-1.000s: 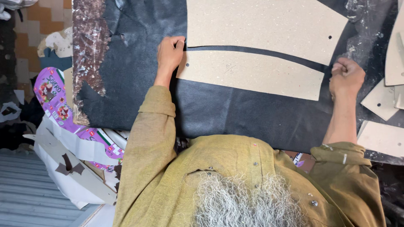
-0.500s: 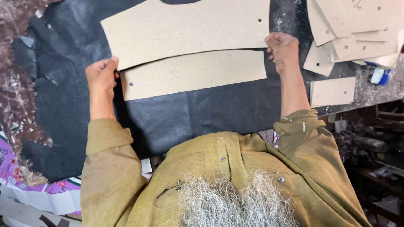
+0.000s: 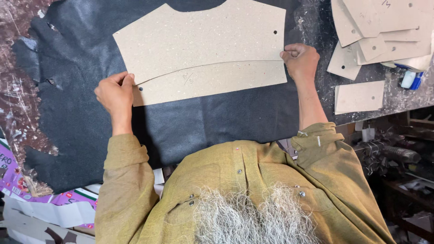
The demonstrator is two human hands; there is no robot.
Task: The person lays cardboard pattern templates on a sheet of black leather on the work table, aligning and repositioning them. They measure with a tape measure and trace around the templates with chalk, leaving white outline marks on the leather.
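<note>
Both arms reach out over the black leather sheet (image 3: 194, 122). The left hand (image 3: 115, 92) pinches one end of the narrow cardboard strip (image 3: 212, 81), the right hand (image 3: 300, 61) is fisted on the other end. A bigger cardboard pattern (image 3: 203, 38) butts against the strip, loose cardboard pieces (image 3: 379, 31) stacked off right

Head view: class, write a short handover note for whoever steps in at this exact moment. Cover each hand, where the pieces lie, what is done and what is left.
Left hand: grips the left end of the lower cardboard strip.
Right hand: closed on the strip's right end.
Large cardboard pattern piece: flat on the dark leather sheet, its curved lower edge butted against the strip.
Spare cardboard pieces: stacked at the right on the bench.
Done: both pieces laid on the leather, edges meeting.
Left: no marking or cutting around them shows on the leather.
</note>
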